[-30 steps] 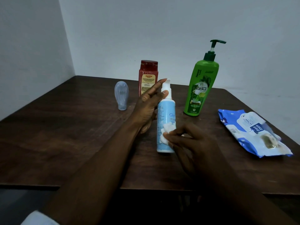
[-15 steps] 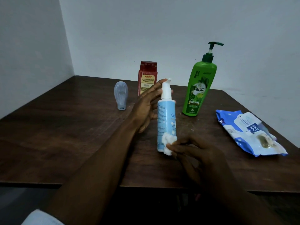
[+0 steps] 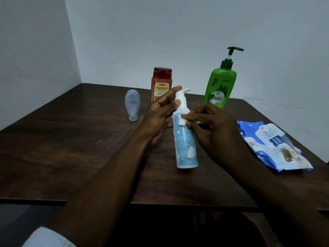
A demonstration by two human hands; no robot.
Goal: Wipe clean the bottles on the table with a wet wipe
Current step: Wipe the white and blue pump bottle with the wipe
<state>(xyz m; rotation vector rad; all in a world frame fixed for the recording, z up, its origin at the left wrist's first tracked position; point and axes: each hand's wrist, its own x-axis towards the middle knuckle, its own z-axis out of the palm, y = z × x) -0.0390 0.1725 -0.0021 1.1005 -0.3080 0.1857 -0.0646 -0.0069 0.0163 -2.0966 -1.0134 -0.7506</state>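
A light-blue pump bottle (image 3: 185, 145) leans in the middle of the dark wooden table (image 3: 71, 139), its base toward me. My left hand (image 3: 160, 114) holds it at the neck, thumb against the white pump stem and index finger stretched up to the pump head. My right hand (image 3: 217, 129) pinches a small white wet wipe (image 3: 182, 121) against the bottle's shoulder. Behind stand a green pump bottle (image 3: 220, 90), a red-lidded jar (image 3: 161, 84) and a small clear bottle (image 3: 132, 104) standing on its cap.
A blue and white wet-wipe pack (image 3: 274, 145) lies flat at the right of the table, its flap open. Two pale walls meet behind the table's far left corner. The table's front edge runs below my forearms.
My right hand has carried the wipe from the bottle's base up to its shoulder. The bottle has turned and leans more, its back label now facing me.
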